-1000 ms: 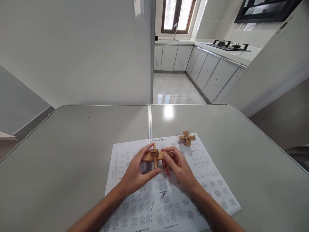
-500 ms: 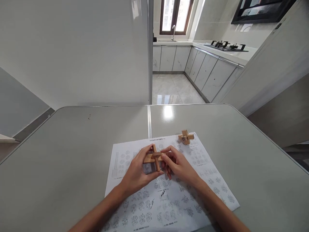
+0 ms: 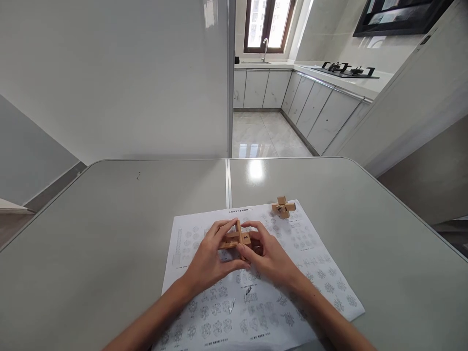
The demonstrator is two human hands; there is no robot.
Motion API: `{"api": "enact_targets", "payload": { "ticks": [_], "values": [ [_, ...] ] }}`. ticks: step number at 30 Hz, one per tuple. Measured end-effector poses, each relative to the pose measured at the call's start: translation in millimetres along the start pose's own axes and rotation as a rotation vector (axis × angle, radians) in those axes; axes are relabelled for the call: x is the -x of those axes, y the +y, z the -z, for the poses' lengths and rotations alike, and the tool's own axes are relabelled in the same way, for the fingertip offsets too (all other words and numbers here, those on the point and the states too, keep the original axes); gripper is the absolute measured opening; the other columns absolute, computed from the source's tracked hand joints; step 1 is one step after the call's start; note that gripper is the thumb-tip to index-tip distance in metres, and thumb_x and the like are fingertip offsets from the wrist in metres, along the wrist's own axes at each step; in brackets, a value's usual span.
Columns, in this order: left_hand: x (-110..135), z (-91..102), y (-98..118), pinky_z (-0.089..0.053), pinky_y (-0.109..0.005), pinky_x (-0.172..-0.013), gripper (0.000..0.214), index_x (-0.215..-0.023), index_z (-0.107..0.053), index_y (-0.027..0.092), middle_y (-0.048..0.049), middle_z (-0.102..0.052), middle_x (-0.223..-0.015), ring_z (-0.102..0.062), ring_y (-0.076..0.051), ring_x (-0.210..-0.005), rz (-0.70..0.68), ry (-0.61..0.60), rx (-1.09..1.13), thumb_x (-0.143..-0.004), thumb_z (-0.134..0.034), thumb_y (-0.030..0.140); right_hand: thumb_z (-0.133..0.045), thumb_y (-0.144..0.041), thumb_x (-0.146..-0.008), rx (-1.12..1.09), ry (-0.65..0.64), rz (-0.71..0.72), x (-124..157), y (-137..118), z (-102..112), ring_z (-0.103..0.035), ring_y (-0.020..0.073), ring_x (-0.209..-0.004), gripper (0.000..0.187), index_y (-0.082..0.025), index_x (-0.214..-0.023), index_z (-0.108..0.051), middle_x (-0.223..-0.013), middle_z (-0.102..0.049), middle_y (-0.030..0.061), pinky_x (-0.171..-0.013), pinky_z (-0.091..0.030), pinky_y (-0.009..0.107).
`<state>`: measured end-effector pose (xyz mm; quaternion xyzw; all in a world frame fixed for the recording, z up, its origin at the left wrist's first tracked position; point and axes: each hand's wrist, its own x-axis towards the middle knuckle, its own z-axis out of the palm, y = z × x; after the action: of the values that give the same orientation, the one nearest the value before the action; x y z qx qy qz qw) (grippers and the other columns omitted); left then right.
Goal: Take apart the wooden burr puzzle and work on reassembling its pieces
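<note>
Between my hands, above the printed sheet (image 3: 263, 319), is a wooden puzzle (image 3: 231, 239) of crossed wooden bars. My left hand (image 3: 209, 253) grips it from the left, thumb below and fingers on top. From the right, my right hand (image 3: 268, 251) pinches a wooden block marked "2" (image 3: 246, 238), which touches the upright bar. My fingers hide part of the bars. Farther back, a second wooden puzzle (image 3: 282, 208), cross-shaped with dark markings, rests on the sheet's upper right corner.
A pale grey table (image 3: 91, 253) with a seam down its middle lies beneath the sheet. Beyond it stand a white wall panel (image 3: 127, 78) and a kitchen with cabinets (image 3: 314, 107), a tap (image 3: 265, 48) and a gas hob (image 3: 345, 70).
The block marked "2" now shows at the puzzle's right side, in my right fingers. The bars look turned a little. The second puzzle has stayed on the sheet's corner.
</note>
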<state>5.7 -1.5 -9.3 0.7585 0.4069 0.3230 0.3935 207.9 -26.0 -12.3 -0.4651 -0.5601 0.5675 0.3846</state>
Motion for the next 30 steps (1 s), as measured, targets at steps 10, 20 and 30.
{"api": "enact_targets", "payload": {
  "ticks": [10, 20, 30],
  "values": [
    [2, -2.2, 4, -0.056, -0.035, -0.09, 0.023, -0.123, -0.061, 0.028, -0.0072, -0.062, -0.127, -0.064, -0.02, -0.1, -0.012, 0.132, 0.004, -0.102, -0.065, 0.035, -0.068, -0.047, -0.097, -0.105, 0.003, -0.033, -1, 3, 1, -0.056, 0.0132, -0.062, 0.044, -0.026, -0.128, -0.046, -0.084, -0.064, -0.0031, -0.056, -0.048, 0.027],
    [2, -0.8, 11, -0.053, -0.03, -0.079, 0.017, -0.093, -0.062, 0.021, -0.0051, -0.065, -0.105, -0.064, -0.018, -0.092, 0.034, 0.207, 0.078, -0.102, -0.062, 0.036, -0.067, -0.055, -0.093, -0.184, 0.208, -0.082, -5, 6, 7, -0.044, 0.0086, -0.049, 0.041, -0.026, -0.12, -0.053, -0.08, -0.053, -0.0071, -0.045, -0.038, 0.024],
    [-4, 6.4, 4, -0.051, -0.027, -0.069, 0.037, -0.085, -0.056, 0.02, -0.0011, -0.063, -0.085, -0.062, -0.016, -0.079, 0.333, 0.337, 0.381, -0.096, -0.066, 0.055, -0.051, -0.033, -0.102, 0.508, 0.383, 0.181, -3, 22, 7, -0.068, 0.0252, -0.086, 0.037, -0.025, -0.136, -0.059, -0.106, -0.072, 0.0084, -0.078, -0.055, 0.04]
  ]
}}
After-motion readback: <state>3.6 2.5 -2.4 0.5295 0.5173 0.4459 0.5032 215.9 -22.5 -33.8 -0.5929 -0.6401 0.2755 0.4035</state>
